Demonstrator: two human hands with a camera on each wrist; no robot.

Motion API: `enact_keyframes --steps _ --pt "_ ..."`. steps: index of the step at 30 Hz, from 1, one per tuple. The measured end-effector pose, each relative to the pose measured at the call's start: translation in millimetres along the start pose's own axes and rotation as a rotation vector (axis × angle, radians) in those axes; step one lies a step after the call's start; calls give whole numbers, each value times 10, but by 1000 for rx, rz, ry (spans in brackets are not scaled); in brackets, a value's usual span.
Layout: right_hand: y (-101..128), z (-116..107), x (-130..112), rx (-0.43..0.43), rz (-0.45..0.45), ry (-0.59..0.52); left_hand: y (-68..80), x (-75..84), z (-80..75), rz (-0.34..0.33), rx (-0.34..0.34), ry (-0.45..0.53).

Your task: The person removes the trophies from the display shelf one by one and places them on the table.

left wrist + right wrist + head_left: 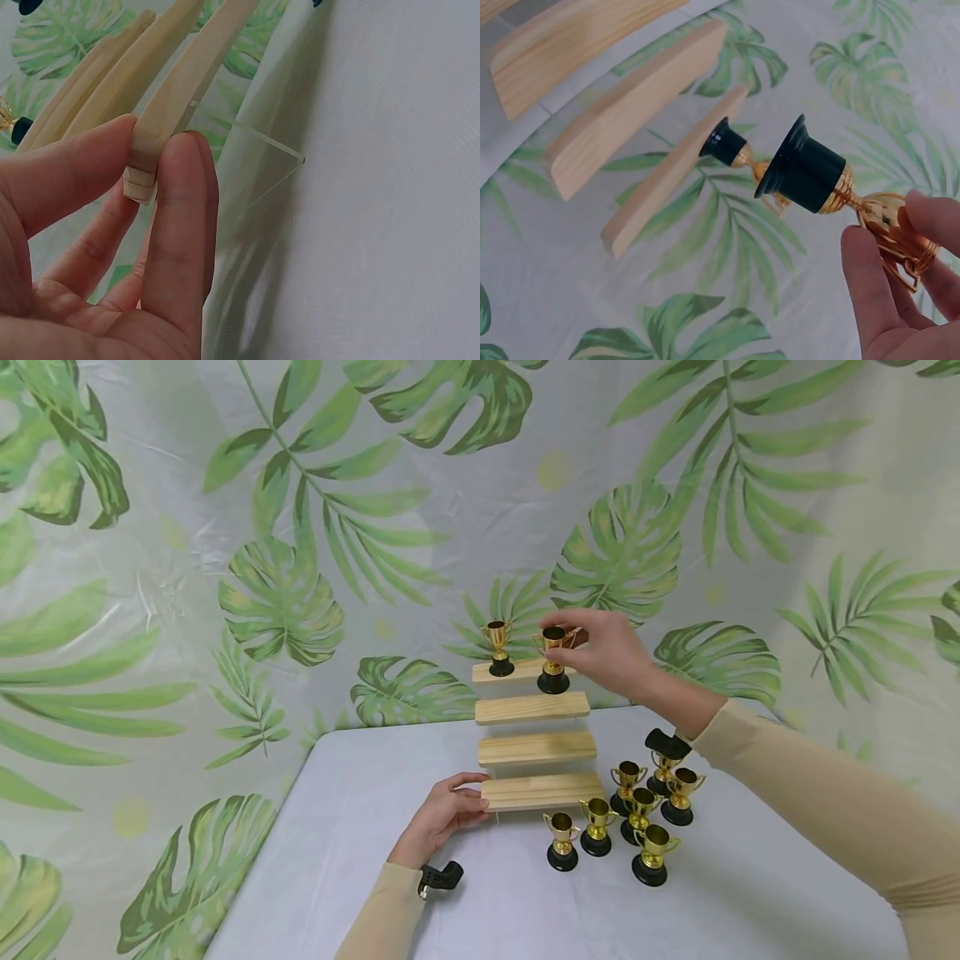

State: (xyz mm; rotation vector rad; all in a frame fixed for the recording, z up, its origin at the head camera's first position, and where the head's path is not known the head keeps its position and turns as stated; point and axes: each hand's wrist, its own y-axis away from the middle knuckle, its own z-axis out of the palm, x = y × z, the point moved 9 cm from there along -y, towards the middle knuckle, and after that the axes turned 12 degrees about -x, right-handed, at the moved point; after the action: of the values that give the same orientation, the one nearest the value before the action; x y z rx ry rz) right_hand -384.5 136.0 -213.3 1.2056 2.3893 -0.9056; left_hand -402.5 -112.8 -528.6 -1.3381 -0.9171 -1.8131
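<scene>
Between the thumb and fingers of my right hand is a small gold trophy cup with a black base, held by its cup. In the right wrist view, the base of this trophy is apart from the top shelf. A second trophy stands toward the left end of that top step. My left hand pinches the left end of the lowest wooden step of a tiered display stand, thumb on one face and fingers on the other in the left wrist view.
Several gold trophies stand upright on the white tablecloth, right of and in front of the stand. Clear supports hold up the wooden steps. Behind hangs a leaf-patterned curtain. Each wrist wears a black camera.
</scene>
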Motion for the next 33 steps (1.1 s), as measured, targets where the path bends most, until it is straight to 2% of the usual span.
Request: enact_keyframes --steps 9,17,25,33 --pt "223 -116 63 7 -14 31 -2 -11 -5 2 -4 18" --pt "476 -333 105 74 -55 95 3 8 8 -5 1 8" --pt "754 -537 177 79 -17 136 9 22 20 1 -7 19" --pt "1083 -548 352 67 76 172 22 45 30 9 -19 25"
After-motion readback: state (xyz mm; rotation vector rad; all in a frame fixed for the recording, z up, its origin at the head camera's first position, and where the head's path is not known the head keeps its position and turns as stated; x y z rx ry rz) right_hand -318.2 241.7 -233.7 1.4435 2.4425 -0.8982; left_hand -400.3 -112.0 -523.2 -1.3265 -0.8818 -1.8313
